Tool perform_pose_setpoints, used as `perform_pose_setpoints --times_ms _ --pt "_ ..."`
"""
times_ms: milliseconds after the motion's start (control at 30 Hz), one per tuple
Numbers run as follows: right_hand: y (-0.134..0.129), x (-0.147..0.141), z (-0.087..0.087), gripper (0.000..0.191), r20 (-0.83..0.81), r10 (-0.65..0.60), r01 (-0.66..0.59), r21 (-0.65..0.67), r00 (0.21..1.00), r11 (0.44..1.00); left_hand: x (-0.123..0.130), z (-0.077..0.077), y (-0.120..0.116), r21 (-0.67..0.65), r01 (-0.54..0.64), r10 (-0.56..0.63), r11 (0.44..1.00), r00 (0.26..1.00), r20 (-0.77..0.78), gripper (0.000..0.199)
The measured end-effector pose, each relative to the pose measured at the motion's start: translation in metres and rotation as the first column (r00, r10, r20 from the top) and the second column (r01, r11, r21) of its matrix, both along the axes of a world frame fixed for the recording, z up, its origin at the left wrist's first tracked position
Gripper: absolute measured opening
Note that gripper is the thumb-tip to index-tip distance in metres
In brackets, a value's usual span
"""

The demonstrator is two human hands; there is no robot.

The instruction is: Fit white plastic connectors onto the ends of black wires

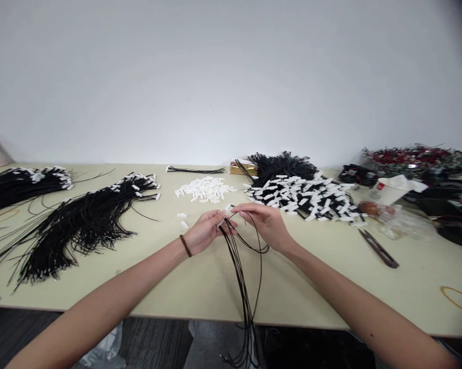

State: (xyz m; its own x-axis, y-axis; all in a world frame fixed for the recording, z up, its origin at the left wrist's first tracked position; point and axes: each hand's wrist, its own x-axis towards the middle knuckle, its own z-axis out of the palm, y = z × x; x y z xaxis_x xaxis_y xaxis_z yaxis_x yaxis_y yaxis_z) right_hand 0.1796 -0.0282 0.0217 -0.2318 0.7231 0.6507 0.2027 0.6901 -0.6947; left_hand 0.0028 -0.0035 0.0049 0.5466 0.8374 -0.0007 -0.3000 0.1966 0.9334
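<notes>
My left hand (207,230) holds a white connector with several black wires (238,271) that hang down over the table's front edge. Close beside it, my right hand (263,223) pinches a black wire near a small white connector (228,209). The fingertips of both hands almost meet. Just beyond them lies a pile of loose white connectors (207,189), with two single ones nearer my left hand. To the right of that pile is a heap of black wires with white connectors (303,197).
Bundles of black wires (88,220) cover the left of the table (169,292). At the back stand a small gold box (244,167) and a thin wire bundle (196,170). Rightward are dark snips (379,248), a paper cup (388,190), a plastic bag and red-and-black wiring (419,156).
</notes>
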Motion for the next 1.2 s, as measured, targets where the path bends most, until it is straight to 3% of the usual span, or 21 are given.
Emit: perform_pose_setpoints --times_ms 233,433,600,967,1067,1200 --pt "-0.007 -0.004 0.008 0.017 -0.245 -0.065 0.054 -0.048 0.967 0.997 0.001 0.001 0.001 -0.070 -0.041 0.045 0.997 0.997 0.059 0.021" --pt "-0.007 -0.002 0.017 0.018 -0.527 -0.118 0.092 -0.075 0.842 0.993 0.000 0.000 0.002 -0.063 -0.065 0.069 0.996 0.996 0.055 0.021" --pt "-0.006 0.002 0.022 0.022 -0.604 -0.134 0.079 -0.117 0.786 0.990 0.001 0.002 0.002 -0.065 -0.073 0.078 0.995 0.995 0.068 0.021" --pt "-0.011 0.014 0.032 0.024 -0.659 -0.021 -0.078 -0.121 0.752 0.990 0.001 0.002 0.003 -0.095 -0.154 0.163 0.983 0.982 0.094 0.017" --pt "-0.007 0.024 0.035 0.026 -0.675 -0.096 -0.025 -0.167 0.732 0.986 0.000 0.001 0.005 -0.106 -0.183 0.193 0.977 0.976 0.095 0.017" --pt "0.007 0.039 0.034 0.033 -0.731 -0.263 0.156 -0.212 0.630 0.965 0.000 0.000 0.006 -0.106 -0.193 0.203 0.975 0.976 0.083 0.017"
